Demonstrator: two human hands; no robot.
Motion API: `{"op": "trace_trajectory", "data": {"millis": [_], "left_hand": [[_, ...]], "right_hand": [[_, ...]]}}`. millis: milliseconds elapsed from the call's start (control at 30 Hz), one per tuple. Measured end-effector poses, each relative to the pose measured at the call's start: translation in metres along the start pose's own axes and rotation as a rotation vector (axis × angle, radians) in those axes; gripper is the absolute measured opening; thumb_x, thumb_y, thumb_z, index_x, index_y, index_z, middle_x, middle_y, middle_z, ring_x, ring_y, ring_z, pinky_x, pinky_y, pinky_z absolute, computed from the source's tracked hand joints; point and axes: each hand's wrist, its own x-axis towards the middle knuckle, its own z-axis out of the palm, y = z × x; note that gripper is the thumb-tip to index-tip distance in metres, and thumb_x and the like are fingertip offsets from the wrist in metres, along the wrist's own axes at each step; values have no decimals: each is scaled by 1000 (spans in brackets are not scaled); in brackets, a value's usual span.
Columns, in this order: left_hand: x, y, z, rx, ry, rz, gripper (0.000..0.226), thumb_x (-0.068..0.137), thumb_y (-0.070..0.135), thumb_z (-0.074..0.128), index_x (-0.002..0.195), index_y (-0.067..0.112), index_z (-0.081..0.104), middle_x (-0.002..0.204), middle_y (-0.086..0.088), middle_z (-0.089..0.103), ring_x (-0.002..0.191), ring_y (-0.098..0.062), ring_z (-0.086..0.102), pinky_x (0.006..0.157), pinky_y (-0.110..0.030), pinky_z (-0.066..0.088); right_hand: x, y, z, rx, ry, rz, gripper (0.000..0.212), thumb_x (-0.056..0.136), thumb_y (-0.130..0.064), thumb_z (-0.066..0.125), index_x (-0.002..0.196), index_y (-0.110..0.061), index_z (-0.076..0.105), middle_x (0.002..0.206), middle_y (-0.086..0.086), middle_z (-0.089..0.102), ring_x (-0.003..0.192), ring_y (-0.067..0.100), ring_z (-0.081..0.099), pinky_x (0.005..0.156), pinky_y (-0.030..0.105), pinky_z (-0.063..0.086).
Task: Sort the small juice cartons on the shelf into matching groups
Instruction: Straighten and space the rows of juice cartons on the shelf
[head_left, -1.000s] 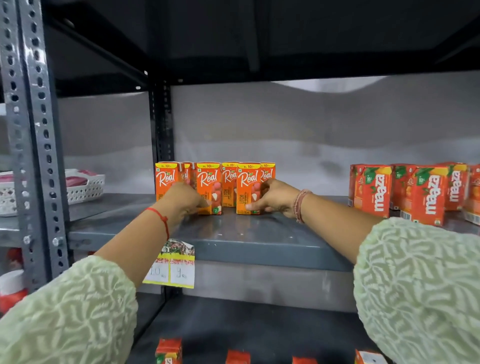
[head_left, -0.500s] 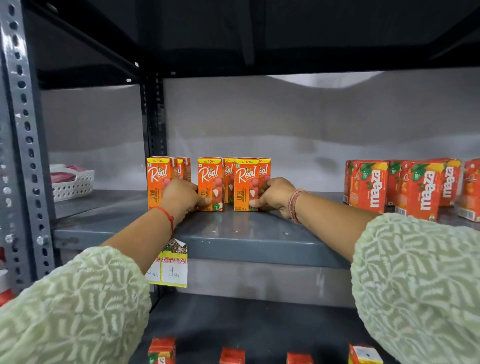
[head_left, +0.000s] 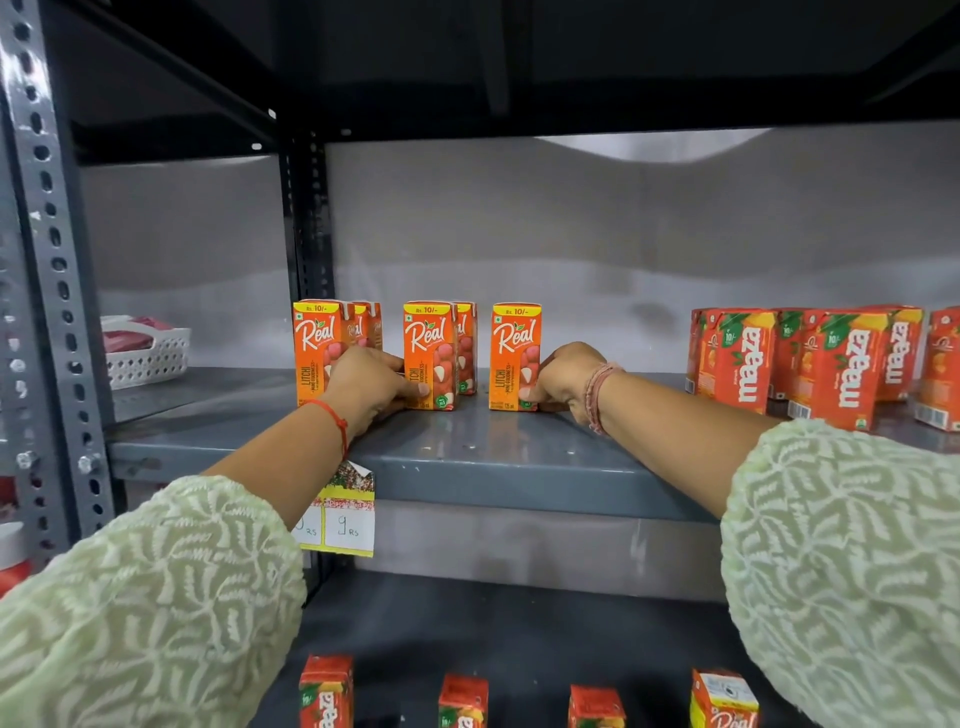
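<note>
Orange "Real" litchi cartons stand upright on the grey middle shelf (head_left: 498, 467) in three short columns. My left hand (head_left: 371, 387) sits between the left carton (head_left: 317, 348) and the middle carton (head_left: 430, 353), fingers touching the middle carton's lower left side. My right hand (head_left: 563, 376) presses on the right side of the right Real carton (head_left: 515, 356), thumb at its lower front corner. Red "Maaza" cartons (head_left: 743, 358) stand grouped at the shelf's right end.
A white perforated basket (head_left: 148, 353) sits on the neighbouring shelf to the left. A grey slotted upright (head_left: 49, 260) frames the left. Paper price tags (head_left: 343, 519) hang from the shelf edge. Several more cartons (head_left: 462, 701) stand on the shelf below.
The Real cartons have been spread apart into separate columns with gaps between them. My right hand has slid its carton to the right. The camera has moved closer.
</note>
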Motion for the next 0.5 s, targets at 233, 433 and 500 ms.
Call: {"op": "trace_trajectory", "data": {"millis": [233,433,500], "left_hand": [[-2,0,2,-5,-18,32,30,74,9,76,102,5,69,108,-11,71,100,-25,67,94,-41,52],[2,-3,2,3,-24,45,20,72,10,77,90,11,67,109,-11,70,100,-26,67,94,-42,52],[1,-3,1,18,-17,54,24,71,12,78,93,10,69,110,-12,70,100,-27,66,94,-43,52]], "right_hand": [[-2,1,-2,-71,42,-17,44,76,-9,73,117,-2,59,121,14,63,111,29,61,98,40,50],[-6,1,-3,-91,60,-26,44,78,-12,71,119,-2,58,122,14,63,113,29,60,100,40,49],[-7,0,-4,-86,58,-26,44,78,-11,71,119,-2,58,122,13,63,113,29,59,100,40,49]]}}
